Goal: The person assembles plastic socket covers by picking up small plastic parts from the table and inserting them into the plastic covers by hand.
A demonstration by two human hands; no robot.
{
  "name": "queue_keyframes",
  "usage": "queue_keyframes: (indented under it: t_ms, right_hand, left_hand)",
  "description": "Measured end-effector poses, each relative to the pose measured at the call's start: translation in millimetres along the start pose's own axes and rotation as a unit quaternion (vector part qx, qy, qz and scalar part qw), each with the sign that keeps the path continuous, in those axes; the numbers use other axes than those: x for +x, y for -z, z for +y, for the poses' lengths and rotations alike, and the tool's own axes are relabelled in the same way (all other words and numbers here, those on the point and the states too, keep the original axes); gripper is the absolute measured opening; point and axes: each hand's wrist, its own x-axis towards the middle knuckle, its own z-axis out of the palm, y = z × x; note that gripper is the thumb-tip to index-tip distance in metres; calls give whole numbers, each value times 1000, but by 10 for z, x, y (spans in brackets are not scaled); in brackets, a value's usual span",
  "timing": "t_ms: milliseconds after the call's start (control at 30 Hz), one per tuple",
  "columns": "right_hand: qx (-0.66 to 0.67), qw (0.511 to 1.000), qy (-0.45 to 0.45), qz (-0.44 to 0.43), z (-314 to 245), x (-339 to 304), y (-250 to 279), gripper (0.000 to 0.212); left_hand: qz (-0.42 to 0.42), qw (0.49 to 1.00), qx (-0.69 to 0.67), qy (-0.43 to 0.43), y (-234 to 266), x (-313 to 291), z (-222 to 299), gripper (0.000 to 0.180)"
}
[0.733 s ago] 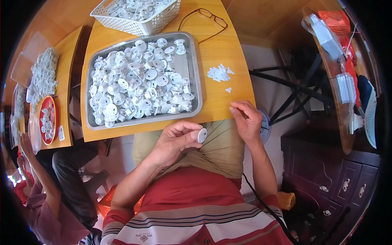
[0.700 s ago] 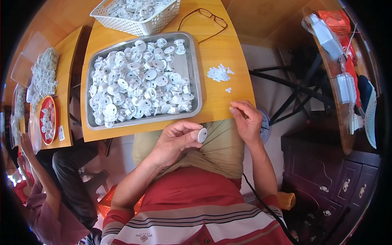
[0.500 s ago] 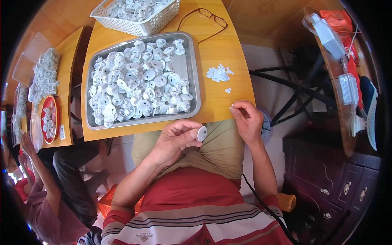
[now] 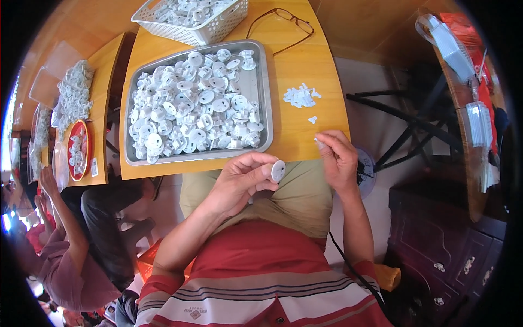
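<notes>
My left hand (image 4: 242,182) is closed over my lap, holding a round white plastic part (image 4: 278,171) between thumb and fingers. Its flat disc face, with small dark holes, points to the right. To the right, just off the table's front edge, my right hand (image 4: 339,162) is pinched round a tiny white plastic piece (image 4: 316,140), mostly covered by the fingertips. Ahead of that hand lies a small pile of white plastic pieces (image 4: 301,96), with a single loose piece (image 4: 312,120) nearer me. Many similar round white parts (image 4: 190,109) fill the metal tray (image 4: 266,82).
A white perforated basket (image 4: 204,37) of similar parts stands behind the tray, beside eyeglasses (image 4: 294,20). On the left, another person (image 4: 71,250) sits at a second table with a red plate (image 4: 73,173). A dark cabinet (image 4: 436,245) stands at lower right.
The whole view has shifted slightly, so the table appears farther right. The round part in my left hand has turned a little. Both hands stay in nearly the same places.
</notes>
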Motion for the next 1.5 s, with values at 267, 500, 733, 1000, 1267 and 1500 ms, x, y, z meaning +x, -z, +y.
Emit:
queue_keyframes:
  t_ms: [267,500,733,1000,1267,1500]
  right_hand:
    - [36,998,-54,21,29,23,-48,8]
    - [-9,1000,16,10,76,45,-7,8]
    - [-7,1000,27,9,98,0,3,11]
    - [48,998,-30,32,108,-12,-17,14]
    - [85,995,-43,34,128,-40,-25,12]
    - [93,994,-31,48,163,-30,-67,11]
  left_hand:
    - [-4,1000,-20,-9,-53,41,94,21]
    - [10,999,-21,-41,-110,68,289,20]
    - [21,994,41,-103,-132,207,746,18]
    - [118,924,255,-261,-183,639,1709,23]
    - [205,691,592,-362,30,1361,2640,31]
    - [141,499,759,-394,252,1280,2297,22]
